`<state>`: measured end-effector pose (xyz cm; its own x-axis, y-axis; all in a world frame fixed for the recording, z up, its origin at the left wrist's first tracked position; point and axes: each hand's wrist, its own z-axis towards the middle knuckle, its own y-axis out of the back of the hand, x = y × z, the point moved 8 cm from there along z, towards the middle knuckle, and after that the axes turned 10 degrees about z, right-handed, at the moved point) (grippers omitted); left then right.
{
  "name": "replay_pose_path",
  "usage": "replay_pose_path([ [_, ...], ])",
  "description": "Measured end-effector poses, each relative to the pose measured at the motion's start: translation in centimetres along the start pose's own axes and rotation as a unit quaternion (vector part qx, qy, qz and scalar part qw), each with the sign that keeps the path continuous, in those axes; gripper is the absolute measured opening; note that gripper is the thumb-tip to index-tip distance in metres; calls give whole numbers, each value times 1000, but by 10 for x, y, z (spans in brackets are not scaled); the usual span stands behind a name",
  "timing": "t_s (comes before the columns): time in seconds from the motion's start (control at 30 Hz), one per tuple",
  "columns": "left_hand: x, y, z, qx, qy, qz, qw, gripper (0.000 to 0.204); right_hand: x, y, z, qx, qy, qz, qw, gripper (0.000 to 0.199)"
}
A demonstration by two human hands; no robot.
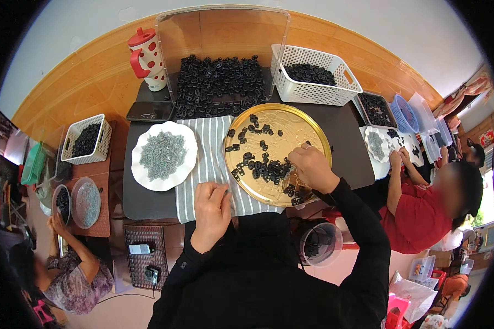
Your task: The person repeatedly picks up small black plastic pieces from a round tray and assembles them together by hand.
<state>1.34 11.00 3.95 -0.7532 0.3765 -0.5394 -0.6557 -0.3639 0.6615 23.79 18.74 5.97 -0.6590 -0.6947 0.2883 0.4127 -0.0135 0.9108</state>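
Black pieces [269,170]: small and loose, scattered over the gold tray; the thickest cluster lies just nearside of its middle, with strays toward its left and far rim and a few by its near rim.
Surface [352,159]: dark, under the tray; best kept bare close to the rim, so a dropped piece shows, though dark on dark would be hard to spot.
Clear box [222,33]: beyond the tray, to the left, with a deep heap of black pieces.
Gold tray [302,123]: the landmark; its bright floor gives good contrast, so single pieces are easier to pick out where they are spread thin.
White basket [318,93]: beyond the tray, to the right, holding more black pieces.
Striped cloth [206,156]: left of the tray and partly under it; avoid dragging it, since a tug could shift the tray.
White plate [136,159]: farther left of the tray.
Right hand [311,167]: over the tray's right half, fingers pointing down; cannot tell whether they grip a piece. A light pinch on one piece should disturb its neighbours least.
Left hand [211,211]: nearside-left of the tray, above the cloth, fingers curled with thumb close to forefinger; any grip is unclear.
Grey pins [164,156]: left of the tray, piled on the plate.
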Motion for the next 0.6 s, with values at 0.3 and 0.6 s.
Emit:
replay_pose_path([
  [0.3,-12,3,9,12,-12,-11,1000,21,22,-11,0,73,43,-45,995,29],
  [0.6,-25,-5,23,36,-20,9,999,18,17,-11,-1,81,27,-53,995,26],
])
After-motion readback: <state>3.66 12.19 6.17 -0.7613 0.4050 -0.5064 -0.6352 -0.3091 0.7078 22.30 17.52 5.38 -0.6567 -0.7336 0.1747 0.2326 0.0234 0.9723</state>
